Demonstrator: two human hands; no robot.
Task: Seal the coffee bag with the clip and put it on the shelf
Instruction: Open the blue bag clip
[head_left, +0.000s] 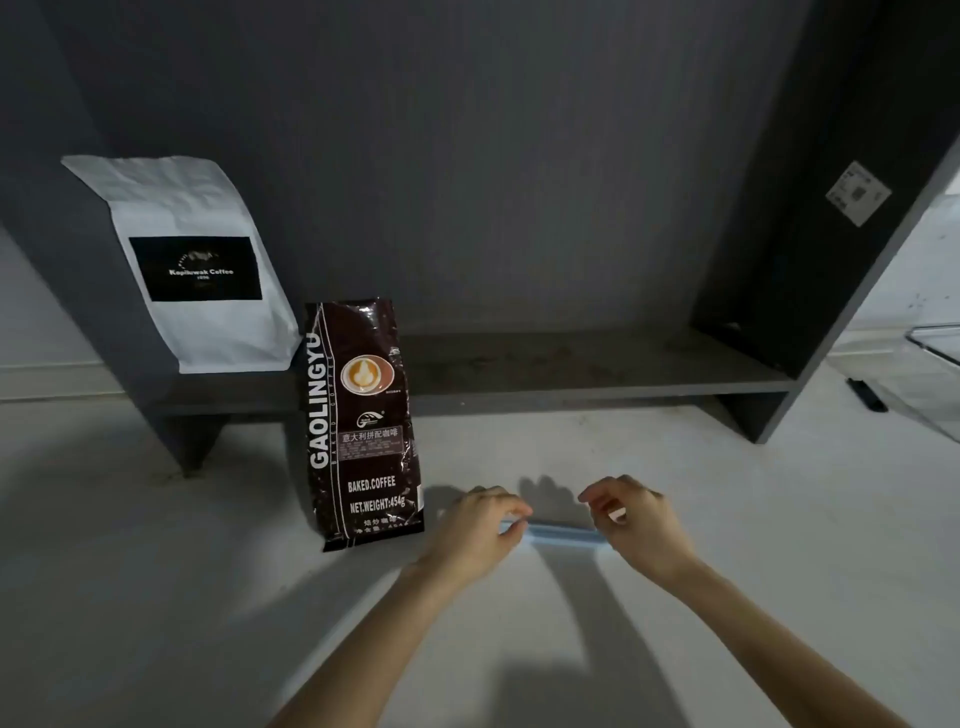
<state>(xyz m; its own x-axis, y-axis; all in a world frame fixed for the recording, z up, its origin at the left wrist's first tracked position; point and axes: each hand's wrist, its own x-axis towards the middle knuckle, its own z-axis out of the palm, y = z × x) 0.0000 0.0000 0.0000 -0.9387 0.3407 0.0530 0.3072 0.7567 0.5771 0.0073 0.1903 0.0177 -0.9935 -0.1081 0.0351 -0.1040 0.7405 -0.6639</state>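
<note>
A dark brown coffee bag (362, 421) with white lettering stands upright on the white floor, its back against the front edge of the low grey shelf (571, 382). A long pale blue clip (561, 534) lies flat on the floor to the right of the bag. My left hand (480, 527) pinches the clip's left end between thumb and fingers. My right hand (636, 522) curls over the clip's right end, and its grip on the clip is partly hidden.
A white coffee bag (195, 270) with a black label stands on the shelf's left end. Dark grey side panels (810, 260) frame the shelf. A clear plastic box (935, 358) and a small black object (866, 396) lie at the far right.
</note>
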